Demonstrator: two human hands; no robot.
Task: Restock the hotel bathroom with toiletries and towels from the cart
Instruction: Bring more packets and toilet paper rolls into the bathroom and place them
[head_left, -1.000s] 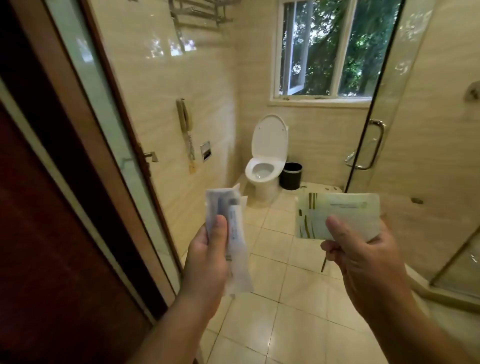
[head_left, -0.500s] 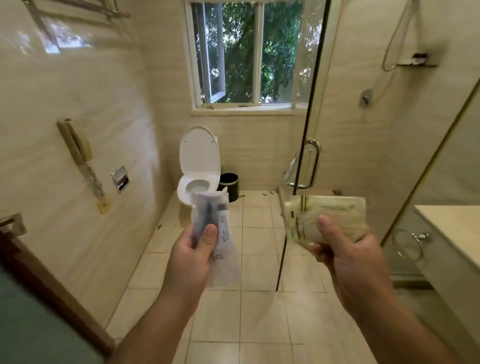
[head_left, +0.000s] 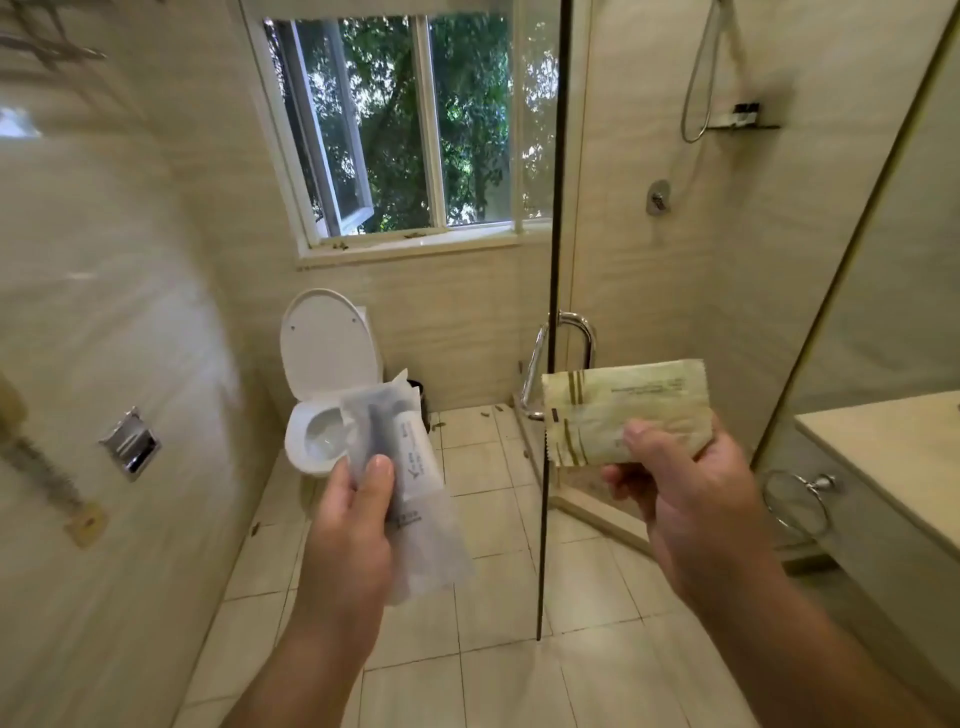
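Two hands are raised at mid-frame, each holding toiletries over the tiled floor (head_left: 498, 675). The left hand (head_left: 353, 525), centre-left, has its grip closed on a frosted pouch (head_left: 423, 519), thumb on the front and fingers behind. The pouch stands nearly upright with one dark item showing inside, and whether it is one pouch or two stacked I cannot tell. The right hand (head_left: 696, 499), centre-right, has its grip pinched on one green sachet (head_left: 634, 400), held flat and lengthwise with the thumb on its lower edge. The two packets are well apart. Behind the pouch stands one toilet (head_left: 322, 395) with its lid up. Above it is one window (head_left: 410, 130) with two panes, the left one swung open. One glass door (head_left: 550, 260) with one curved handle (head_left: 584, 338) runs down the middle. One tabletop (head_left: 893, 447) sits at the right edge, with one towel ring (head_left: 795, 499) below it. One paper holder (head_left: 130, 441) is set in the left wall.
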